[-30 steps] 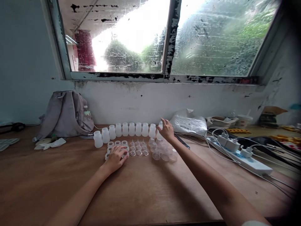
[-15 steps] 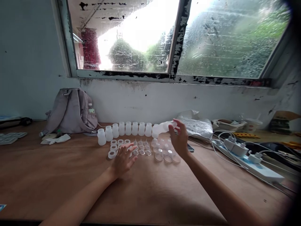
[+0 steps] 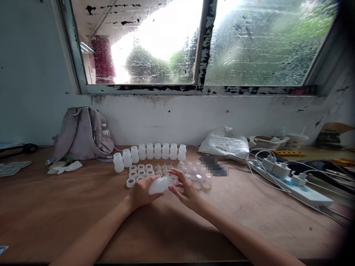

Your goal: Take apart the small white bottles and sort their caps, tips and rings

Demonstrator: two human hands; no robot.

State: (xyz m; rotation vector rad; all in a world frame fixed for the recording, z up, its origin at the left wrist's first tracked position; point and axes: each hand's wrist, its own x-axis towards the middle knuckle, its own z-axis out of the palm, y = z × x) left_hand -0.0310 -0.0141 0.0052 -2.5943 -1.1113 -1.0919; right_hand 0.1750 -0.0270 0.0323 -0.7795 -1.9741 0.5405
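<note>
Through the head view I have my left grip (image 3: 142,191) closed around the body of a frosted bottle (image 3: 158,186), tilted over the table (image 3: 172,232) beside the white rings (image 3: 141,173), and my right grip (image 3: 178,181) pinching its clearer end; whether that end is a separate piece, I cannot tell. Beyond, nine similar bottles (image 3: 150,151) stand upright in a row, with clear cups (image 3: 198,178) farther right.
</note>
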